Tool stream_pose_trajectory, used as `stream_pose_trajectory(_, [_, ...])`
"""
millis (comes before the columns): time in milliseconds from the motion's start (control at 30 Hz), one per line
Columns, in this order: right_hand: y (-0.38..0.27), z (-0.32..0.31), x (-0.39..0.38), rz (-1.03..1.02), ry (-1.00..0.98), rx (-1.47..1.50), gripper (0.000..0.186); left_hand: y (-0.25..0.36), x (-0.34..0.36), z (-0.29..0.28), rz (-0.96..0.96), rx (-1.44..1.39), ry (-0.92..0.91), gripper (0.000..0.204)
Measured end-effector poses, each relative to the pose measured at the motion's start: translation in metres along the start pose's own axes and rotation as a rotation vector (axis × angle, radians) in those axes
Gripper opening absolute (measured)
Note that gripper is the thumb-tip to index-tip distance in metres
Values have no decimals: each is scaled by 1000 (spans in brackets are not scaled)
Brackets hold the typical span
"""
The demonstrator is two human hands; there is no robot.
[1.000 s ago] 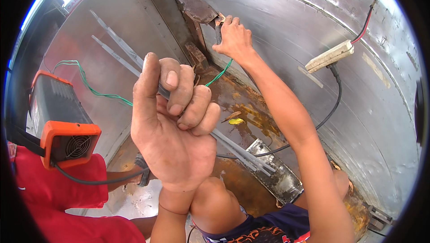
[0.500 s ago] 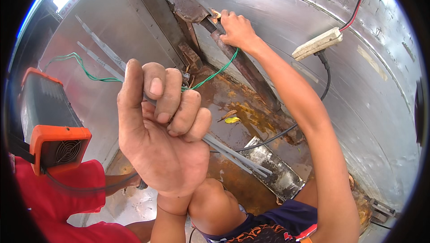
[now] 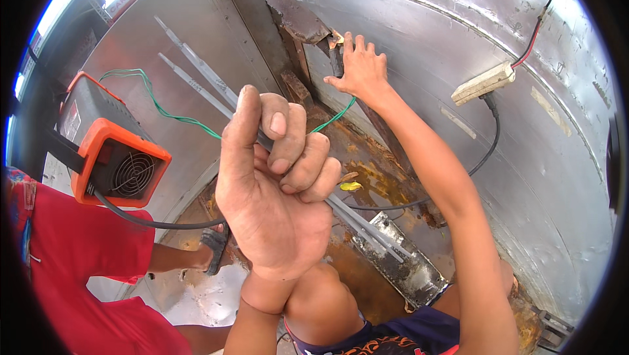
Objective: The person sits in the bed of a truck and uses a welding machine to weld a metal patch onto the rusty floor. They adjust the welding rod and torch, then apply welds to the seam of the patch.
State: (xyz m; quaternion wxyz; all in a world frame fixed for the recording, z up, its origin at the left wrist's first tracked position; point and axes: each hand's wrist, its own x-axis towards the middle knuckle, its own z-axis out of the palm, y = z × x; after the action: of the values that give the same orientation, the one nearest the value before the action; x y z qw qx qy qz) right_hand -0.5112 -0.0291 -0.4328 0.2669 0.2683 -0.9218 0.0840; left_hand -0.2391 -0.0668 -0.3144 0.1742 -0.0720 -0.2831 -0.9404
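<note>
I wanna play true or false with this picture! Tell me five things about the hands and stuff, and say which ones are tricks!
1. The left hand is holding grey rods. True.
2. The right hand is squeezed into a fist. False: the right hand is spread open.
3. The little leaf on the floor is yellow. True.
4. The orange-and-grey machine is on the right side of the picture. False: the orange-and-grey machine is on the left side.
5. A green wire shows on both sides of the left hand. True.
</note>
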Motion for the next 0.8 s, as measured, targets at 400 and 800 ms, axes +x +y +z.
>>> stream_pose_trajectory(400, [6, -39, -9, 162, -295, 354, 64, -6, 11, -5, -80, -59, 138, 29])
stream_pose_trajectory(800, [-30, 13, -109, 790, -265, 2433, 35, -7, 18, -14, 23, -179, 53, 29])
